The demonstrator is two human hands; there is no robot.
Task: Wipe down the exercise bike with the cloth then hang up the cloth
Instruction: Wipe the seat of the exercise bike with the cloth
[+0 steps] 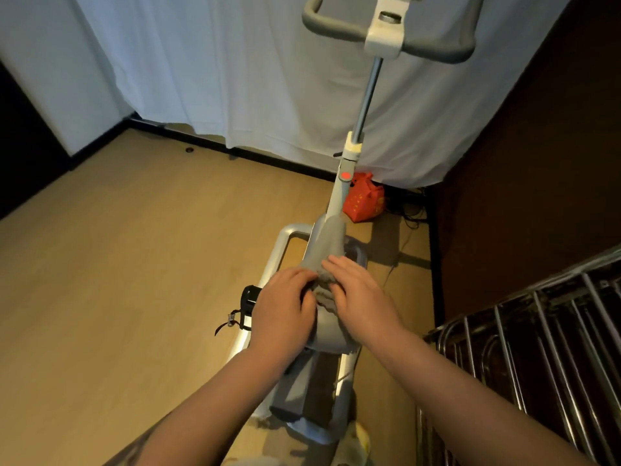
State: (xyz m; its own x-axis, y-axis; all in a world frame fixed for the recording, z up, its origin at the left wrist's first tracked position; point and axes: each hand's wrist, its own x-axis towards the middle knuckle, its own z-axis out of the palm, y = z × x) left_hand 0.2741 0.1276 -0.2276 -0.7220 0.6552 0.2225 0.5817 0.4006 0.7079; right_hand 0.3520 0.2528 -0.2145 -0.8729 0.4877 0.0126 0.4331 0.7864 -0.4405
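The exercise bike (347,153) stands in front of me, its white stem rising to grey handlebars (336,26) at the top. A grey cloth (327,250) lies draped along the bike's sloping frame, bunched in the middle. My left hand (285,304) grips the cloth from the left side with curled fingers. Opposite it, my right hand (356,294) holds the bunched part from the right. The two hands nearly touch over the frame. A black pedal (248,301) with a strap sticks out to the left below my left hand.
A metal drying rack (537,348) stands at the right, close to my right forearm. A red bag (364,201) and dark cables lie on the floor behind the bike. White curtains (235,72) hang along the back. Bare wooden floor (134,264) spreads to the left.
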